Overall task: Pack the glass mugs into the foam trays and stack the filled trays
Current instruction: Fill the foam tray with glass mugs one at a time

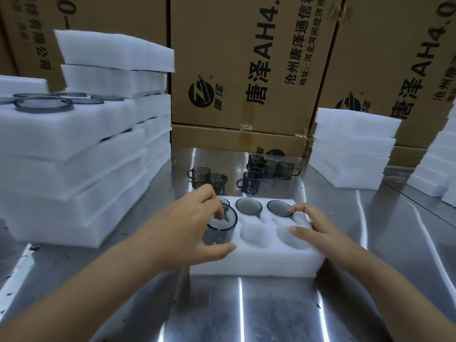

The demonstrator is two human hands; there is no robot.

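A white foam tray [259,264] lies on the steel table in front of me. Its far row holds three smoky glass mugs, the middle one [248,206] and the right one [278,208] seated flush. My left hand [197,225] grips a fourth mug [219,232] by its rim, half sunk in the near left pocket. The near middle pocket [254,234] and near right pocket are bare. My right hand [313,225] rests on the tray's right edge, fingers spread, a fingertip touching the right mug's rim. Several loose mugs [251,181] stand behind the tray.
A tall stack of filled trays [69,156] rises at the left, its top tray showing mug rims. More foam is piled behind it [116,53]. Foam pieces are stacked at the right [350,149] and far right. Cardboard boxes [246,70] wall off the back.
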